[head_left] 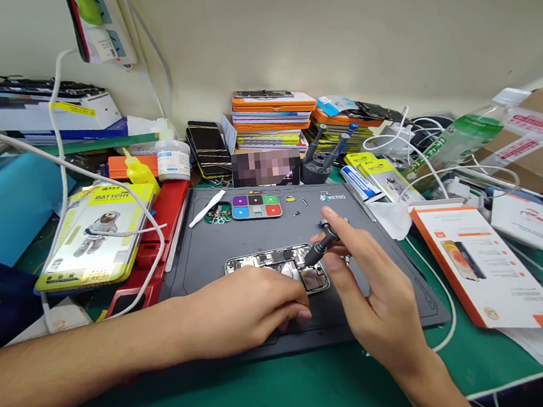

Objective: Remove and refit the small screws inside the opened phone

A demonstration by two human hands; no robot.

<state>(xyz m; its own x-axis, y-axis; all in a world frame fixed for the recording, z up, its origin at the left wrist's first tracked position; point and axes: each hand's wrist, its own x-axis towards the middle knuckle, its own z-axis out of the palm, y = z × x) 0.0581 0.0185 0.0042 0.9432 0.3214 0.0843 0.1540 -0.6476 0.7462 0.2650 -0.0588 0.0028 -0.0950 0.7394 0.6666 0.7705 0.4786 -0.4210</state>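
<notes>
A smartphone with its inner boards exposed (315,280) lies crosswise on the dark grey work mat (198,236). My left hand (266,300) rests over its near side, fingers curled in at the edge; the hand hides much of the phone, fingertips included. Between thumb and fingers, my right hand (376,289) grips a dark screwdriver (321,250), tilted, its lower end at the phone's upper right part. A multicoloured tray (256,207), a white pry tool (207,208) and a few tiny parts (291,199) lie farther back on the mat.
Yellow battery packs (96,233) and a white jar (173,160) stand left. Behind the mat are stacked boxes (270,117) and a screwdriver holder (315,168). An orange-white box (489,266), a plastic bottle (457,141) and white cables (446,295) crowd the right.
</notes>
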